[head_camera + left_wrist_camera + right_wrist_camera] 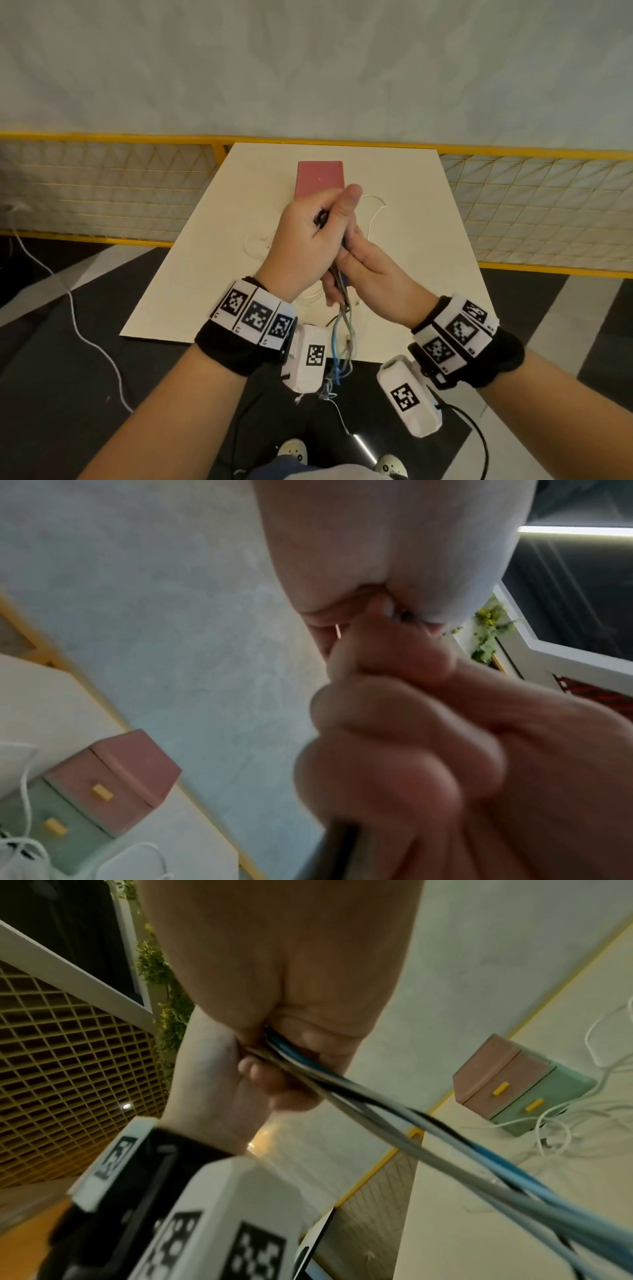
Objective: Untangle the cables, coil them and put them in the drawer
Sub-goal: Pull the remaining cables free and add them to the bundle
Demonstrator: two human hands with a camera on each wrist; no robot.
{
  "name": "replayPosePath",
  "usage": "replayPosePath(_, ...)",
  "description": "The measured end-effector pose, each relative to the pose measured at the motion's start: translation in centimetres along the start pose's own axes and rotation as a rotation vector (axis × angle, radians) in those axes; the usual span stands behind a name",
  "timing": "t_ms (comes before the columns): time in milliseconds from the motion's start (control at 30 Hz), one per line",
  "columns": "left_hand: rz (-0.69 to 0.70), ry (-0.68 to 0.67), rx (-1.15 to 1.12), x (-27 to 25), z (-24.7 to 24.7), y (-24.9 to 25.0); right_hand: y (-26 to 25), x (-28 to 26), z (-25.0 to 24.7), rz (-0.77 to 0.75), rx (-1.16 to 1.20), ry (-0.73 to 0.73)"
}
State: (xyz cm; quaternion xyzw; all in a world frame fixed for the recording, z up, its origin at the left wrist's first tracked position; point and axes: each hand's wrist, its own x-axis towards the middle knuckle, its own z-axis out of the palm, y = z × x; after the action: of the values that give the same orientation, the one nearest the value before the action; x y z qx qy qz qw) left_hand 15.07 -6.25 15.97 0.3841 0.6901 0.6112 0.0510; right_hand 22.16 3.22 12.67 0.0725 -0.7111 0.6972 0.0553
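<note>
Cables (342, 329): mixed bundle of blue, grey and dark strands, held above the near edge of the cream table (428, 240). Head view: bundle's long axis runs roughly vertical in frame, top end buried in the hands, loose ends hanging down toward the person and past the table edge. Left hand (308, 236) is clenched around the top of the bundle, thumb up. Right hand (370, 274) sits just beside and below it, fingers wrapped on the same bundle; the two hands touch. More white cable (375, 214) lies loose on the table behind the hands. Pink top of the drawer unit (320, 178) shows at the far end of the table, partly hidden by the left hand. Yellow mesh fence (513, 205) runs behind the table.

Left wrist view: blurred. Left hand's fingers (394, 772) curl tight round a dark strand at the frame bottom. Drawer unit (113, 783) sits lower left, pink drawer over green drawer, both closed, yellow handles. White cable (27, 804) lies against its front.

Right wrist view: left hand (274, 974) grips the bundle from above. Cables (411, 1137) run diagonally from that grip toward lower right. Right hand's own fingers are not shown here. Drawer unit (514, 1083) stands at right, white cable (565, 1123) piled beside it.
</note>
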Motion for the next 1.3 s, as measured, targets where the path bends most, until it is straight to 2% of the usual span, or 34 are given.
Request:
replayPosePath(100,-0.008,-0.068,-0.129,0.7,-0.4,-0.7,0.1,0.5,-0.2,0.034,0.125,0.014)
replayPosePath(200,-0.15,-0.165,-0.332,0.9,-0.9,-1.5,-0.4,1.0,-0.8,0.04,0.119,0.065)
replayPosePath(267,-0.229,-0.235,-0.227,0.7,-1.0,-1.2,-1.0,1.5,-1.2,0.019,0.065,0.038)
replayPosePath(333,-0.213,-0.256,-0.016,1.1,-0.9,-0.7,-1.1,1.9,-1.5,-0.001,-0.056,-0.011)
replayPosePath(400,-0.191,-0.171,0.099,1.5,-0.9,-0.1,-0.8,2.1,-1.7,-0.005,-0.175,-0.072)
replayPosePath(467,-0.133,-0.039,0.116,2.3,-1.2,0.1,0.5,2.2,-1.8,0.008,-0.322,-0.121)
replayPosePath(533,-0.067,0.089,0.02,3.3,-2.1,0.3,2.7,2.0,-1.9,0.023,-0.471,-0.144)
replayPosePath(633,-0.084,0.228,-0.198,4.4,-3.9,0.8,6.8,1.4,-1.9,0.129,-0.539,-0.149)
replayPosePath(733,-0.131,0.234,-0.331,4.9,-5.0,0.5,9.4,0.8,-1.3,0.29,-0.503,-0.238)
replayPosePath(867,-0.216,0.211,-0.284,4.4,-5.3,-1.0,11.0,0.7,-1.0,0.41,-0.535,-0.429)
replayPosePath(933,-0.263,0.224,-0.28,4.3,-5.1,-1.8,12.4,0.8,-1.8,0.466,-0.611,-0.453)
replayPosePath(1033,-0.295,0.219,-0.2,4.0,-4.5,-3.3,14.7,1.2,-4.1,0.569,-0.743,-0.349)
replayPosePath(1200,-0.446,0.335,-0.258,3.2,-3.4,-5.4,18.3,2.0,-8.6,0.719,-0.876,0.055)
replayPosePath(1300,-0.518,0.364,-0.272,3.0,-2.8,-6.8,20.3,1.9,-10.1,0.771,-0.927,0.185)
